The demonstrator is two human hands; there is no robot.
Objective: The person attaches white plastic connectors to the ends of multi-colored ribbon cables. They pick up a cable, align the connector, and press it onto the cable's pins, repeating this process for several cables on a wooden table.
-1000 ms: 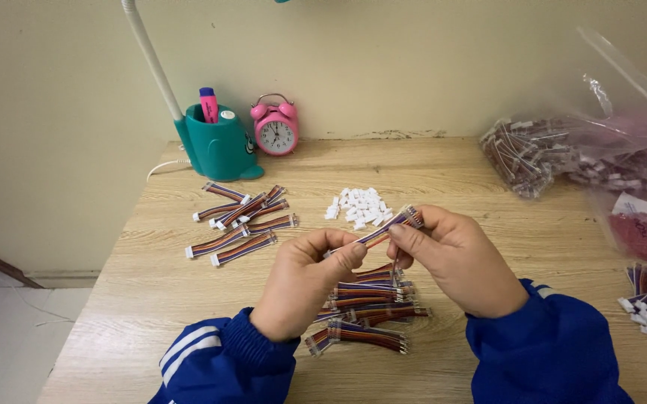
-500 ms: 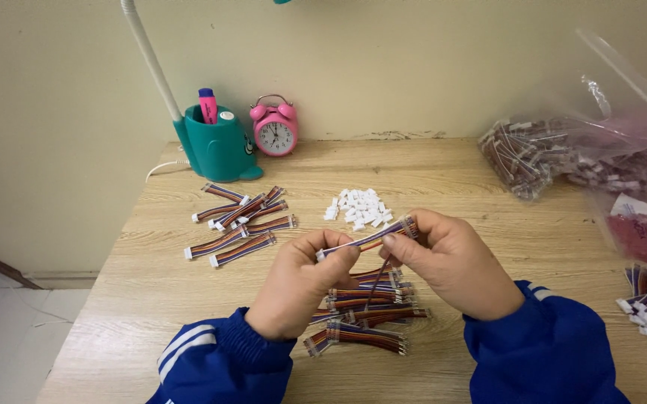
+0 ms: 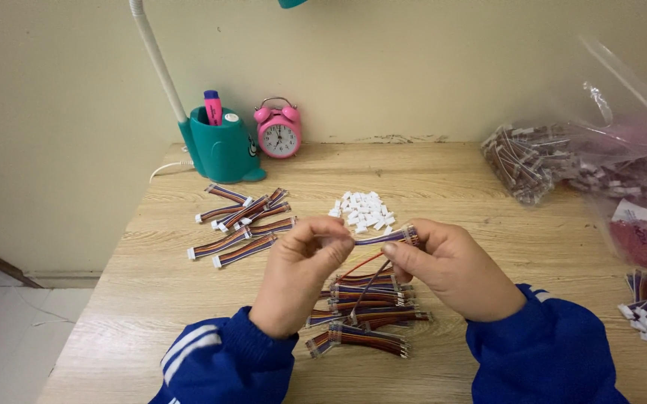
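table point(image 3: 488, 247): matt grained wood | clock point(image 3: 278, 129): glossy pink plastic | bag point(image 3: 623, 127): clear glossy plastic

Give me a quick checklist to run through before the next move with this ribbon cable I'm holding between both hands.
1. Cable held at both ends: ok. The left hand and right hand pinch the multicoloured ribbon cable above the table.
2. Loose wires under control: not ok. A red strand and a dark strand hang free below the cable.
3. White connectors within reach: ok. The small pile lies just beyond the hands.
4. Connector already seated on the left end: cannot tell, the fingers hide it.
5. Piles kept apart: ok. The cables with white ends lie to the left, the other stack lies under the hands.
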